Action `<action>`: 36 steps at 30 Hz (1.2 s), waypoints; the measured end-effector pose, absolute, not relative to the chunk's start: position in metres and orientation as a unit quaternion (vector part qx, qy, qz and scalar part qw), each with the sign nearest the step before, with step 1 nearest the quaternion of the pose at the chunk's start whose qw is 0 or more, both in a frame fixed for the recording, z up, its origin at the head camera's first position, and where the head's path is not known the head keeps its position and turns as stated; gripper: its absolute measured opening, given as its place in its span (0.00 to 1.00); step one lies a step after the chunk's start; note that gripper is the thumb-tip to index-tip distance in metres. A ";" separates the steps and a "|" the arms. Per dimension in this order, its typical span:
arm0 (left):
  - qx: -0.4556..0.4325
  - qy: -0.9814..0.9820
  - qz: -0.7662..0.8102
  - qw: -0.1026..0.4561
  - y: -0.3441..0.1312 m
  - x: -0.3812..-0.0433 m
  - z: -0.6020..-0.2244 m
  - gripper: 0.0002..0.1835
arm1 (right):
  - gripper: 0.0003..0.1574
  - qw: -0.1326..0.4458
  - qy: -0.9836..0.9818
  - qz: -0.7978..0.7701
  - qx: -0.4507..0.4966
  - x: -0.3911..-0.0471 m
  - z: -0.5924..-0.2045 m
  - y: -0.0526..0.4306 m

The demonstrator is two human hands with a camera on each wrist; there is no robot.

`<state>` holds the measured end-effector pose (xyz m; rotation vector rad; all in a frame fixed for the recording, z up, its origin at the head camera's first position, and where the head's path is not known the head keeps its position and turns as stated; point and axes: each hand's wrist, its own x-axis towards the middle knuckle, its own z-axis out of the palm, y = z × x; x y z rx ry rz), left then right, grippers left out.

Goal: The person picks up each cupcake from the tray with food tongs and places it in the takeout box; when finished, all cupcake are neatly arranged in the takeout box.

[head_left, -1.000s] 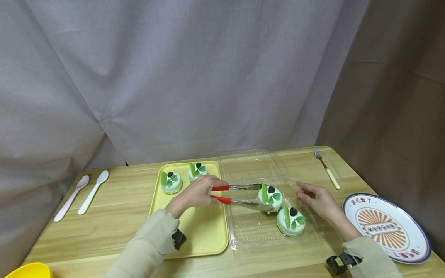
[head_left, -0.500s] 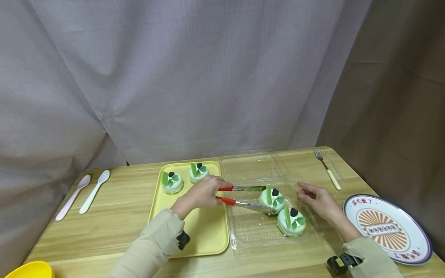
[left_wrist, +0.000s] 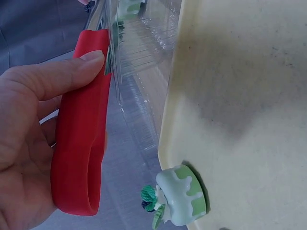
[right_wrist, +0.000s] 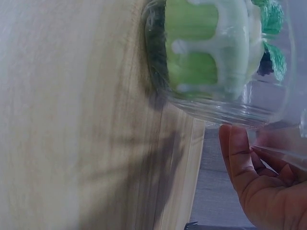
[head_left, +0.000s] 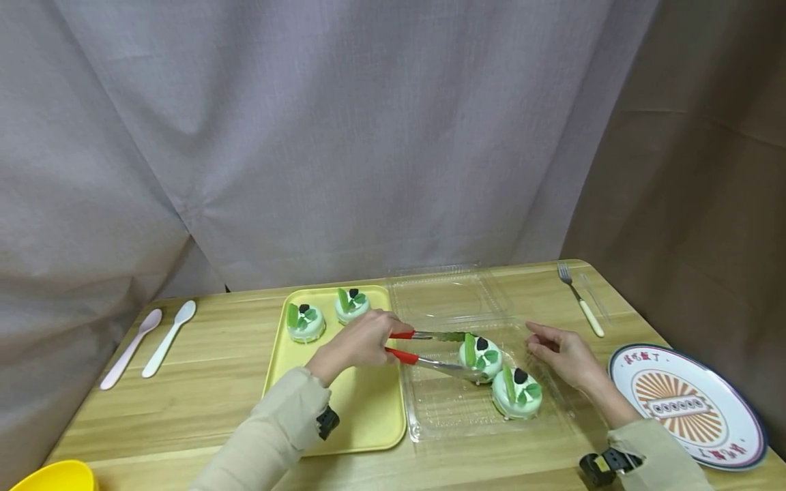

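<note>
I see the wooden surface (head_left: 184, 402) carrying a clear container (head_left: 442, 406) beside a yellow tray (head_left: 371, 409). Red-handled tongs (head_left: 434, 365) are clamped in my left hand (head_left: 367, 341); my right hand (head_left: 563, 356) pinches the container's right edge. One cake (head_left: 485, 365) sits in the container between the tongs' arms, a second cake (head_left: 516, 402) just beside it; two more cakes (head_left: 305, 327) stand on the tray.
</note>
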<state>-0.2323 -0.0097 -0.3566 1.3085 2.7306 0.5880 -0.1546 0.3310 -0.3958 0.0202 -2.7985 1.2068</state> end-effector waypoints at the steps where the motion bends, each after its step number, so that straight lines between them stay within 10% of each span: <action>1: 0.424 0.885 0.189 0.030 -0.009 -0.232 -0.356 0.28 | 0.28 0.047 -0.917 0.396 0.007 -0.155 -0.396 0.331; 36: 0.434 0.886 0.159 0.021 -0.011 -0.230 -0.351 0.28 | 0.28 0.043 -0.913 0.406 0.006 -0.154 -0.395 0.331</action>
